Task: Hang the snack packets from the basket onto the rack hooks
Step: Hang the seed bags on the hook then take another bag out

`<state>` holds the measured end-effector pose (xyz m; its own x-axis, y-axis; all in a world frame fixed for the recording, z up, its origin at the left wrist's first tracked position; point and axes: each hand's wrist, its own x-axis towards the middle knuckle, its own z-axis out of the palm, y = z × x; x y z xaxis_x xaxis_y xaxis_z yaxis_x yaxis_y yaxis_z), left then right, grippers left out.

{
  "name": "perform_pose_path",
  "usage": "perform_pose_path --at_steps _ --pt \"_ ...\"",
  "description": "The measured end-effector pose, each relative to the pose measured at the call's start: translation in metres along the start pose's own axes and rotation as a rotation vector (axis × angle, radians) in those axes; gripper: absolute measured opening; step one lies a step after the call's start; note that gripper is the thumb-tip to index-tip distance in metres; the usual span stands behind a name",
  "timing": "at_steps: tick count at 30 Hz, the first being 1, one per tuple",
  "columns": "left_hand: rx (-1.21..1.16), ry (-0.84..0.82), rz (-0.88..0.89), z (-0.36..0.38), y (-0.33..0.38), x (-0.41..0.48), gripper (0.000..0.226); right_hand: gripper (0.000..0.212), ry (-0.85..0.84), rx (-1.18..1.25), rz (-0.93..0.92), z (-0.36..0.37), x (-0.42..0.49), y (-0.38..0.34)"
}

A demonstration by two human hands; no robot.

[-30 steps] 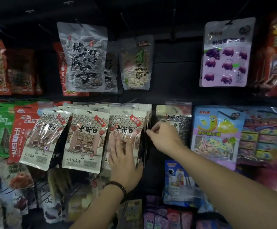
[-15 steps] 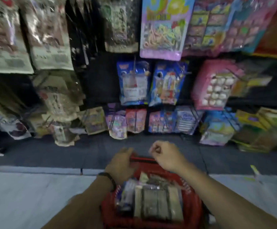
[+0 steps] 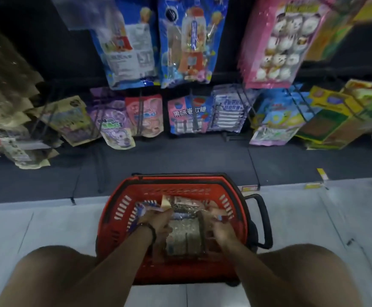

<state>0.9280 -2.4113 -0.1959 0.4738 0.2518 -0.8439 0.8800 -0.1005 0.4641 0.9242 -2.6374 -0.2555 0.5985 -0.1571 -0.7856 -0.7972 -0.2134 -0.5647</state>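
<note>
A red plastic basket (image 3: 123,209) stands on the pale floor between my knees. It holds a stack of clear snack packets (image 3: 184,238) with dark seeds inside, and several more packets at its far end. Both hands are down in the basket. My left hand (image 3: 157,220), a dark band on its wrist, lies against the stack's left side; blur hides its fingers. My right hand (image 3: 219,229) is on the stack's right side, fingers curled over the edge. Rack hooks (image 3: 140,111) carry hanging packets ahead.
The basket's black handle (image 3: 262,220) sticks out to the right. The lowest rack rows hold blue toy-candy bags (image 3: 187,41), a pink bag (image 3: 276,41), small purple and pink packets (image 3: 114,122) and green-yellow boxes (image 3: 335,116). A dark base strip (image 3: 47,173) runs along the rack's foot.
My view dropped from the upper rack to the floor. Both hands left the hanging packets, came down over the basket and now reach into it around the packet stack.
</note>
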Motion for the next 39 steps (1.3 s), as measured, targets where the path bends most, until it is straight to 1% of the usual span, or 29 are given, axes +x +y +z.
perform_pose_path --at_steps 1,2,3,4,5,6,8,9,10,12,14,16,17,18,19,21,23,24,25,26,27,28,29,30,31,34,35,37,39 --pt "-0.099 -0.003 -0.049 0.005 0.010 -0.002 0.034 0.039 0.004 0.012 0.006 0.004 0.002 0.001" --pt "-0.142 -0.011 -0.083 0.010 0.016 0.006 0.042 0.043 -0.002 0.031 0.024 0.008 0.017 0.008" --pt "-0.156 -0.018 -0.094 0.014 0.024 0.010 0.045 0.045 -0.022 0.067 0.041 0.011 0.018 0.005" --pt "-0.178 -0.021 -0.101 0.018 0.029 0.015 0.042 0.046 -0.045 0.113 0.065 0.012 0.014 0.001" --pt "-0.219 -0.038 -0.112 0.019 0.034 0.020 0.045 0.046 -0.062 0.148 0.066 0.011 -0.002 -0.013" --pt "-0.260 -0.050 -0.138 0.020 0.034 0.034 0.056 0.042 -0.070 0.176 0.045 0.010 -0.010 -0.021" --pt "-0.312 -0.071 -0.157 0.022 0.027 0.068 0.084 0.020 -0.052 0.186 0.055 0.006 -0.022 -0.028" --pt "-0.313 -0.053 -0.152 0.023 0.004 0.117 0.093 0.017 -0.060 0.167 0.089 0.005 -0.021 -0.025" --pt "-0.294 -0.040 -0.174 0.026 -0.010 0.150 0.094 0.020 -0.066 0.147 0.099 0.006 -0.020 -0.023" --pt "-0.294 -0.032 -0.211 0.026 -0.011 0.157 0.085 0.019 -0.082 0.148 0.112 0.009 -0.018 -0.020" --pt "-0.332 -0.050 -0.199 0.026 0.014 0.104 0.064 0.023 -0.094 0.162 0.089 0.013 -0.014 -0.017" --pt "-0.429 -0.106 -0.174 0.025 0.034 0.050 0.046 0.035 -0.095 0.253 0.119 0.014 -0.014 -0.016" --pt "-0.453 -0.096 -0.163 0.025 0.039 0.027 0.039 0.037 -0.112 0.316 0.137 0.014 -0.016 -0.015" --pt "-0.474 -0.075 -0.143 0.023 0.036 0.015 0.035 0.040 -0.141 0.369 0.163 0.014 -0.020 -0.014" --pt "-0.483 -0.055 -0.121 0.021 0.031 0.001 0.037 0.046 -0.183 0.420 0.192 0.014 -0.024 -0.014" --pt "-0.569 -0.053 -0.082 0.019 0.020 -0.028 0.039 0.054 -0.167 0.483 0.218 0.012 -0.031 -0.011" --pt "-0.660 -0.099 -0.029 0.017 0.002 -0.058 0.024 0.049 -0.147 0.486 0.231 0.007 -0.043 -0.012" --pt "-0.684 -0.115 -0.001 0.017 -0.008 -0.073 0.021 0.042 -0.150 0.498 0.227 0.006 -0.053 -0.017" --pt "-0.698 -0.122 0.039 0.018 -0.019 -0.082 0.026 0.036 -0.158 0.540 0.234 0.006 -0.062 -0.022" --pt "-0.715 -0.127 0.066 0.018 -0.028 -0.092 0.036 0.035 -0.168 0.591 0.196 0.006 -0.072 -0.027" --pt "-0.731 -0.154 0.078 0.018 -0.037 -0.096 0.047 0.043 -0.176 0.624 0.156 0.006 -0.077 -0.031" --pt "-0.727 -0.184 0.079 0.016 -0.043 -0.107 0.051 0.061 -0.190 0.647 0.106 0.006 -0.083 -0.035" --pt "-0.701 -0.205 0.078 0.014 -0.049 -0.117 0.049 0.081 -0.211 0.652 0.066 0.006 -0.091 -0.038" --pt "-0.667 -0.227 0.079 0.012 -0.053 -0.128 0.047 0.093 -0.235 0.659 0.034 0.006 -0.095 -0.040" --pt "-0.644 -0.241 0.090 0.008 -0.057 -0.138 0.047 0.092 -0.268 0.643 -0.002 0.005 -0.107 -0.044" --pt "-0.723 -0.232 0.182 -0.010 -0.061 -0.160 0.062 0.060 -0.328 0.572 -0.140 -0.006 -0.137 -0.056" --pt "-0.786 -0.208 0.225 -0.018 -0.061 -0.163 0.061 0.054 -0.355 0.540 -0.163 -0.011 -0.147 -0.058" --pt "-0.865 -0.153 0.308 -0.032 -0.060 -0.169 0.041 0.051 -0.412 0.477 -0.196 -0.018 -0.165 -0.058" --pt "-0.872 -0.153 0.391 -0.035 -0.063 -0.180 0.023 0.055 -0.431 0.488 -0.223 -0.022 -0.179 -0.053"
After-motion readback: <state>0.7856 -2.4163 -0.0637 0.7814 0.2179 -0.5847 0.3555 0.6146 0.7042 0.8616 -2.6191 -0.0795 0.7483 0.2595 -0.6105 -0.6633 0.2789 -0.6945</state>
